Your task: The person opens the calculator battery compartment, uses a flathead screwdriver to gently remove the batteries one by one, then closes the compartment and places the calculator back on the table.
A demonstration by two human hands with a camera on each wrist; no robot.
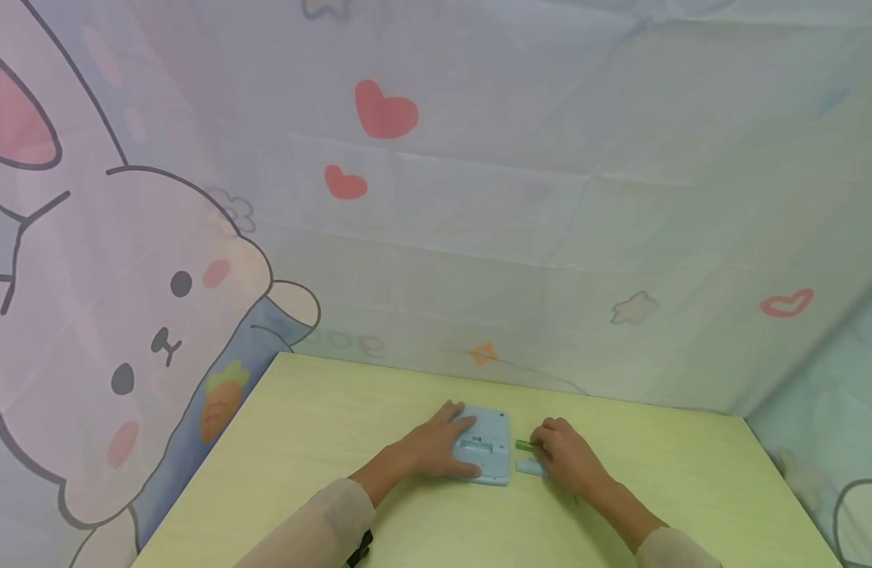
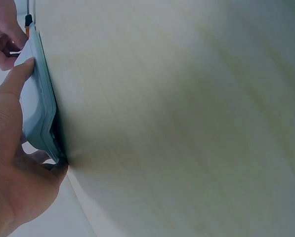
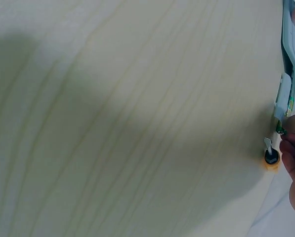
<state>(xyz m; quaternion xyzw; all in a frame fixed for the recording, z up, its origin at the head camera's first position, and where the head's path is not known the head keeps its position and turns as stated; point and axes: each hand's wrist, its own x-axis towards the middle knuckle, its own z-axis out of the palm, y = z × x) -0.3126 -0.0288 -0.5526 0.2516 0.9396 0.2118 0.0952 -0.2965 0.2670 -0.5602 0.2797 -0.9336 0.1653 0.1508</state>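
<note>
A flat light-blue device [image 1: 494, 424] lies on the table with its back up, and a recessed battery compartment shows in it. My left hand [image 1: 436, 446] grips it from the left side, fingers spread along the far part and thumb on the near part. Just right of it, my right hand [image 1: 566, 457] pinches a slim green battery [image 1: 524, 446]; the fingers hide its right end. Close under that hand lies a small light-blue cover piece [image 1: 528, 467]. In the right wrist view the cover piece [image 3: 282, 96] stands out beside the fingertips, with green showing behind it.
An orange-and-black tool [image 3: 272, 157] is on the table beside my right hand in the right wrist view. The pale wooden table [image 1: 322, 418] ends at a hanging cloth [image 1: 478, 237] printed with a rabbit and hearts.
</note>
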